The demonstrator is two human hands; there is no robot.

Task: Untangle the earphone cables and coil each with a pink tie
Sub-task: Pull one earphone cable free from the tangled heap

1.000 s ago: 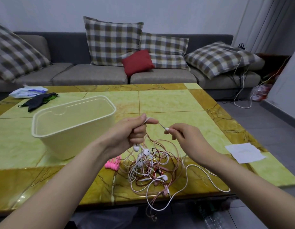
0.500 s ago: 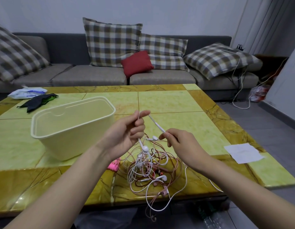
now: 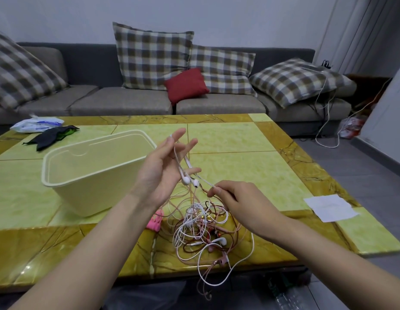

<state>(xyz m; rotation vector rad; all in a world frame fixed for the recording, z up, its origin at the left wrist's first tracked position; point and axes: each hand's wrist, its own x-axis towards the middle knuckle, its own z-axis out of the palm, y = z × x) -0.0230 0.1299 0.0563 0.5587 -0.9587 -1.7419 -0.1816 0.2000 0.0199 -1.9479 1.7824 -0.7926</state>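
the left hand (image 3: 161, 171) is raised above the table (image 3: 228, 142), palm turned toward the person, its fingers (image 3: 180, 133) straight and fanned apart. a white cable (image 3: 175, 153) hangs over the top finger and runs down across the palm side. its two earbuds (image 3: 186, 180) dangle just below the lowest finger, touching nothing but their own wire. the right hand (image 3: 237, 198) sits lower, at about 4 o'clock from the left. its thumb and first fingertips (image 3: 213, 193) are pressed together, pinching the thin end of that same white cable, and the other fingers are curled under. the short stretch between the two hands lies on a line from 10 o'clock to 4 o'clock and looks nearly taut. the tangle (image 3: 201, 227) of white, pink and dark red wires lies on the table near the front edge, at 6 o'clock from the earbuds and just under the right wrist, with one loop hanging over the edge. strands rise from it toward the earbuds, so this cable is probably not free yet. the right hand is the nearer one to the pile. drawing the pinched end out toward 4 o'clock seems the likely way to clear it. the pink ties (image 3: 155, 221) lie at 9 o'clock from the tangle, beside a pale tub (image 3: 93, 186), and none is on a cable.
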